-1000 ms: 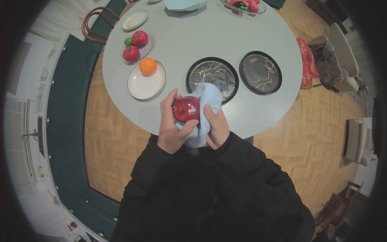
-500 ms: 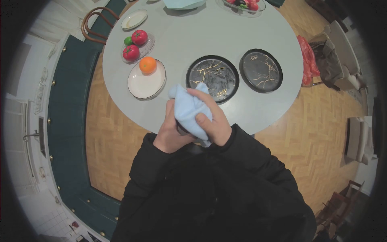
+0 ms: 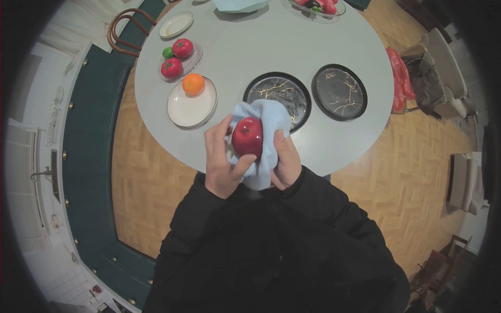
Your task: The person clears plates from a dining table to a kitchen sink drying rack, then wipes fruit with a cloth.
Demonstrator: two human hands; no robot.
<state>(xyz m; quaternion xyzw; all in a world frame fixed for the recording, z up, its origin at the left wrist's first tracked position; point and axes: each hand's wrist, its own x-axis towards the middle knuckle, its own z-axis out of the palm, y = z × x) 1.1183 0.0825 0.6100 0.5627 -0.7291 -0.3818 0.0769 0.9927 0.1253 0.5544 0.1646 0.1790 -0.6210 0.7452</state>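
A shiny red apple sits between my hands, partly wrapped in a light blue cloth. My left hand grips the apple from the left, its thumb along the lower side. On the other side my right hand is closed on the cloth, thumb up against the fabric; its other fingers are mostly hidden behind. Just beyond the cloth lies a black plate with gold veins, partly covered by it. A similar black plate is to its right.
On the round grey table, an orange rests on a white plate. Behind it, a glass dish holds tomatoes and a small green fruit. A red bag hangs by a chair at right.
The cloth, earlier folded over the top of what I held, is now drawn back to the right, and the red apple shows. My left fingers have moved up around the apple.
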